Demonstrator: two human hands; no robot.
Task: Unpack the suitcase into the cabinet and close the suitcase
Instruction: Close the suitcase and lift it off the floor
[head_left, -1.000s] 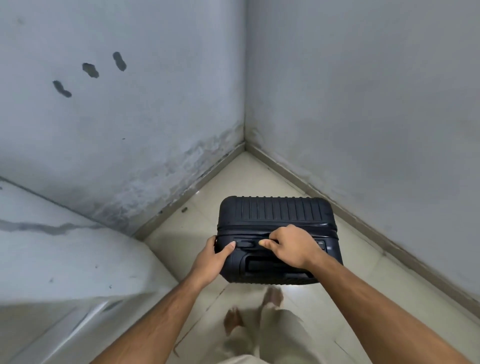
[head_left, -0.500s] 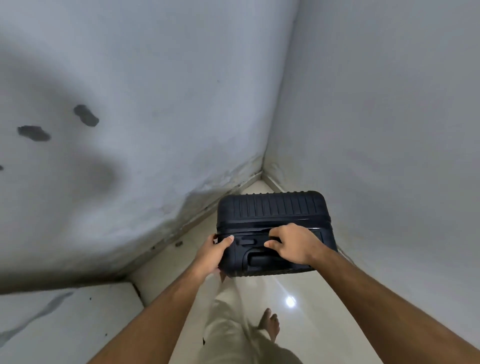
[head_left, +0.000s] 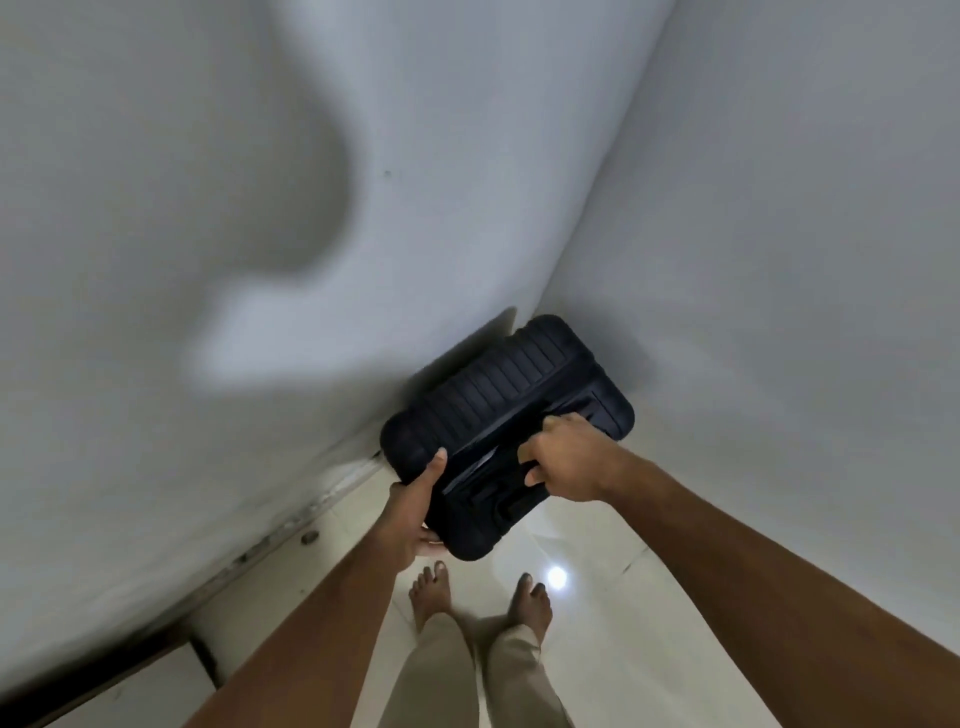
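Two hands on black ribbed hard-shell suitcase (head_left: 506, 415) | left hand (head_left: 415, 512) cups its corner, right hand (head_left: 563, 457) grips top | now swung, tilted toward floor corner | shut; stowing.

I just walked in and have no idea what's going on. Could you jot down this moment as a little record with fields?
Object: black ribbed hard-shell suitcase, closed
Position: in the corner where two grey walls meet
Left hand: grips the suitcase's near left edge, thumb on top
Right hand: fingers curled over the top handle area
Floor: glossy pale tiles, bare feet below
Cabinet: not in view
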